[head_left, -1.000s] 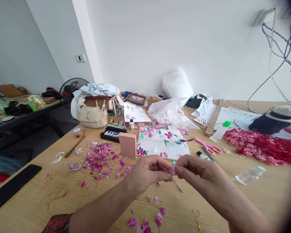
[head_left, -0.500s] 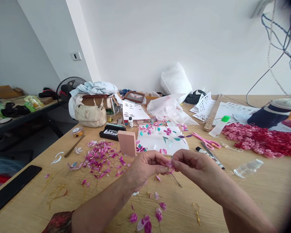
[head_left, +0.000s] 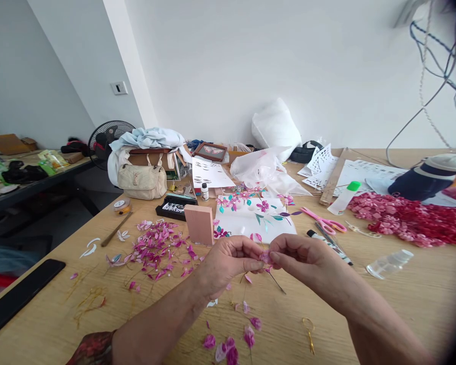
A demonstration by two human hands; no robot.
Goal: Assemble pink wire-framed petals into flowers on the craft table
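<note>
Pale walls (head_left: 197, 61) back a wooden table (head_left: 289, 329), its left edge running beside a black phone (head_left: 25, 299). Next come a heap of magenta petals (head_left: 157, 243) and an upright wooden block (head_left: 199, 224) beyond the left forearm, so sideways travel there should be slight. Thumb and fingers of the left hand (head_left: 230, 263) pinch a small pink petal piece (head_left: 265, 257) above the table; the right hand (head_left: 300, 256) pinches its other side. Light, even pressure should spare creases. Rightward, looped gold wire (head_left: 310, 337) and a clear spray bottle (head_left: 389, 263) mark the margins for the right arm.
</note>
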